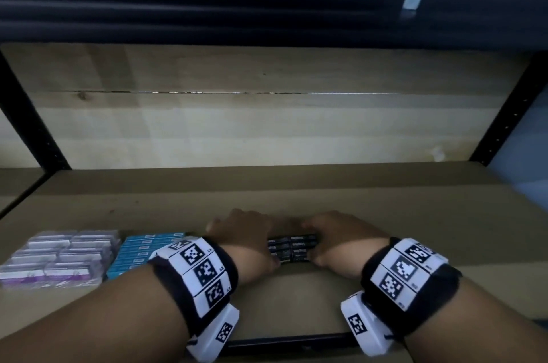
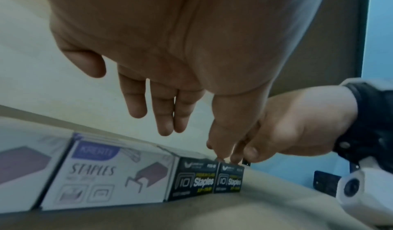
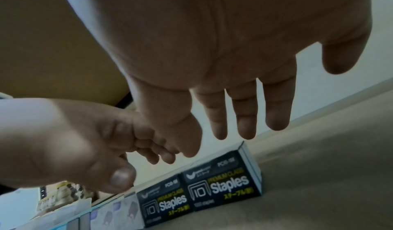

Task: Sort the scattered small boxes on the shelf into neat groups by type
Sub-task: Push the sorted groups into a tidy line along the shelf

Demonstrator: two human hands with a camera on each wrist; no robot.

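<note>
A tight block of black staple boxes (image 1: pixel 292 247) sits on the shelf board (image 1: pixel 415 214) between my two hands. My left hand (image 1: pixel 241 239) rests against the block's left side and my right hand (image 1: pixel 341 238) against its right side. In the left wrist view, the left fingers (image 2: pixel 163 116) hang straight above the black boxes (image 2: pixel 193 181), and the thumb touches their top. The right fingers (image 3: pixel 244 116) likewise hang straight over the black boxes (image 3: pixel 221 183). Neither hand curls round a box. My hands hide part of the block.
Left of the black block lie a row of teal boxes (image 1: pixel 142 253) and a group of white-and-purple staple boxes (image 1: pixel 56 259). Black shelf posts (image 1: pixel 29 125) stand at both sides. The wooden back panel (image 1: pixel 267 125) closes the rear.
</note>
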